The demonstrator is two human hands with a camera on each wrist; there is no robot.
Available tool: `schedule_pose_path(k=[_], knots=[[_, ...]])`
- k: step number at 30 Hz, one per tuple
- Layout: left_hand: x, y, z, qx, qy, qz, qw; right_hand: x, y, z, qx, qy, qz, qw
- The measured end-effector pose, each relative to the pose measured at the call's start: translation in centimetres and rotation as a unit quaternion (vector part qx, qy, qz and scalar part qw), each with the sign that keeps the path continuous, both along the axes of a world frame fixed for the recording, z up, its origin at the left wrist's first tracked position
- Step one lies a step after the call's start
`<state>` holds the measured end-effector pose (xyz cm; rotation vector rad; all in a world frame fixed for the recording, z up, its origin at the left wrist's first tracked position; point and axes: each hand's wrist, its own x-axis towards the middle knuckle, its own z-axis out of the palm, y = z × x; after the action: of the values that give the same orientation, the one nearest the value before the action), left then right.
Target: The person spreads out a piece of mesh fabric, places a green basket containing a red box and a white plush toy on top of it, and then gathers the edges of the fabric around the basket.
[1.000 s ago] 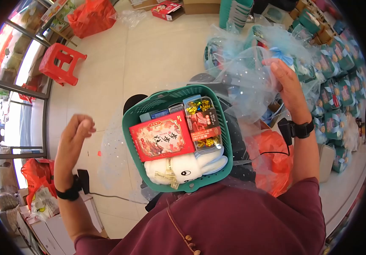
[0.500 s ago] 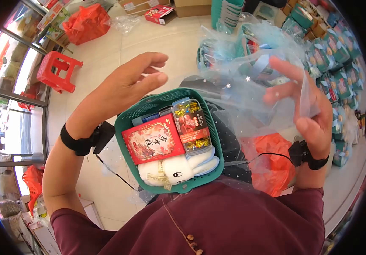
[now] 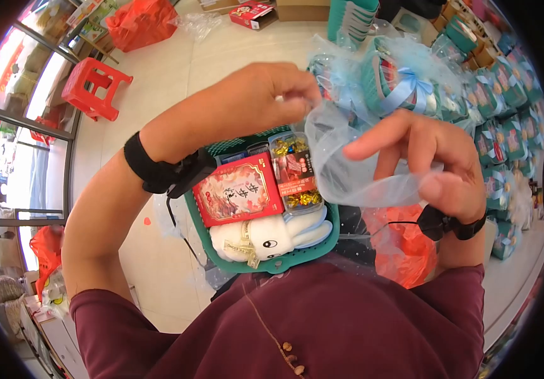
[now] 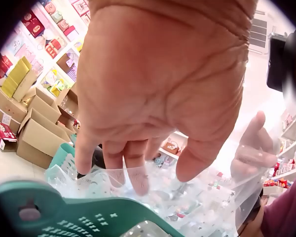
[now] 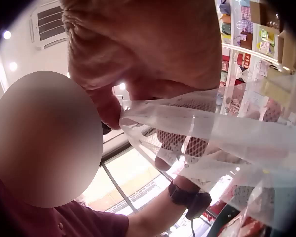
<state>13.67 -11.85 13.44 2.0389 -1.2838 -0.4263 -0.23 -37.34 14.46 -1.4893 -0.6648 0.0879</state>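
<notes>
A green plastic basket sits on the person's lap. Inside lie a red gift box, a clear pack with gold-wrapped pieces and a white plush rabbit. Pale blue, star-dotted tulle spans the basket's upper right side, between the two hands. My right hand holds its edge near the thumb, index finger stretched out. At the tulle's other side, my left hand reaches over the basket's far rim. Its thumb and fingers stand apart, with fingertips behind the sheer sheet.
Several wrapped green baskets with blue bows crowd the floor at the right. Stacked green baskets stand behind. A red stool is at the left, a red plastic bag beside the lap at the right. Cables hang from both wrist cameras.
My left hand has swung from the far left across the basket to the tulle. The right hand has come lower and inward, bringing the tulle toward the basket.
</notes>
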Motion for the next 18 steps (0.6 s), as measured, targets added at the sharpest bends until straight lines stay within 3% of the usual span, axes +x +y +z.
schedule_pose_path(k=[3, 6, 9, 11, 14, 18], knots=[[1.3, 1.1, 0.4, -0.052, 0.087, 0.059, 0.993, 0.0, -0.6, 0.0, -0.068, 0.021, -0.118, 0.990], [1.2, 2.1, 1.0, -0.098, 0.058, 0.086, 0.990, 0.7, -1.5, -0.2, -0.102, 0.066, -0.190, 0.974], [0.4, 2.8, 2.3, -0.071, 0.102, 0.103, 0.987, 0.9, -3.0, -0.1, -0.116, 0.116, -0.208, 0.964], [0.0, 3.0, 2.5, -0.065, 0.164, 0.087, 0.981, 0.6, -3.1, 0.1, -0.166, 0.063, -0.190, 0.966], [-0.7, 3.0, 1.7, -0.084, 0.122, 0.092, 0.985, -0.1, -3.0, 0.1, -0.242, 0.002, -0.178, 0.954], [-1.8, 3.1, 3.6, 0.063, 0.146, 0.086, 0.983, -0.7, -3.9, 0.3, -0.296, -0.019, -0.205, 0.933]])
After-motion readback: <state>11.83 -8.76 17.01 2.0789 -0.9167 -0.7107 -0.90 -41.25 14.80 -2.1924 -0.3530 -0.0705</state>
